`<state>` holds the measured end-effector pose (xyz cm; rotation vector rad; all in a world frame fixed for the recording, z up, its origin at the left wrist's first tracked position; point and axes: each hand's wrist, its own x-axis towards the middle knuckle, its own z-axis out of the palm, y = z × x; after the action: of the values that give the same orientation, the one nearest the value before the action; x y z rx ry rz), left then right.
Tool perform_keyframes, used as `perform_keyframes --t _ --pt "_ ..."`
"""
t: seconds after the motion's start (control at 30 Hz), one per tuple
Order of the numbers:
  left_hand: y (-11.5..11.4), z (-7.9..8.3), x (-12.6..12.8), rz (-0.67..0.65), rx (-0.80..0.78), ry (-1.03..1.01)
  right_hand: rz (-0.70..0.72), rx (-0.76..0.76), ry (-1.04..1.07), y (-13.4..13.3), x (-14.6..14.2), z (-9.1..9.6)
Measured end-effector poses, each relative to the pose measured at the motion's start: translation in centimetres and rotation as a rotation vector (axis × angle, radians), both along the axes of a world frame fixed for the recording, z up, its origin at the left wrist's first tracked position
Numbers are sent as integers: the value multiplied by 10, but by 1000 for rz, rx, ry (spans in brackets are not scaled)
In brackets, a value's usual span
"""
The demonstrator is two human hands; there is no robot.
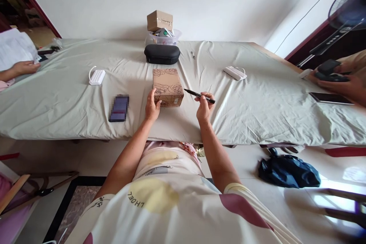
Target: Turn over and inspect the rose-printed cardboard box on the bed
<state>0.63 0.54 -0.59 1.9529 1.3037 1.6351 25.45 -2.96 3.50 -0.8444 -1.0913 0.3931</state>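
A brown cardboard box (167, 82) with dark scribbled loops on its top and front rests on the cloth-covered table in front of me. My left hand (152, 106) is at the box's near left corner, fingers along its side and thumb on the front face. To the right of the box, my right hand (204, 106) grips a black marker pen (197, 94). The marker's tip points left, close to the box's right side and apparently just clear of it.
Behind the box sit a black case (162, 54), a plastic basket (168, 38) and another carton (160, 20). White power banks (97, 77) lie on both sides, and a phone (119, 108) lies left. Other people's hands (25, 67) show at both table ends; a fan (347, 4) stands right.
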Motion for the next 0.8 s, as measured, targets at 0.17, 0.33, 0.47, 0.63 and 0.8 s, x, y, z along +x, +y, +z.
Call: perform_keyframes --t 0.17,0.33,0.47,0.63,0.8 --pt "-2 3 0 15 5 12 -17 138 -443 -37 -17 -9" --pt "-3 5 -1 25 24 17 -24 270 -761 -38 -27 -9" --pt "-1 5 -1 31 30 17 -53 198 -900 -33 -29 -9" --pt "1 5 -1 40 17 8 -39 111 -954 -34 -29 -12" --pt "0 5 -2 27 -3 9 -39 63 -844 -34 -26 -12"
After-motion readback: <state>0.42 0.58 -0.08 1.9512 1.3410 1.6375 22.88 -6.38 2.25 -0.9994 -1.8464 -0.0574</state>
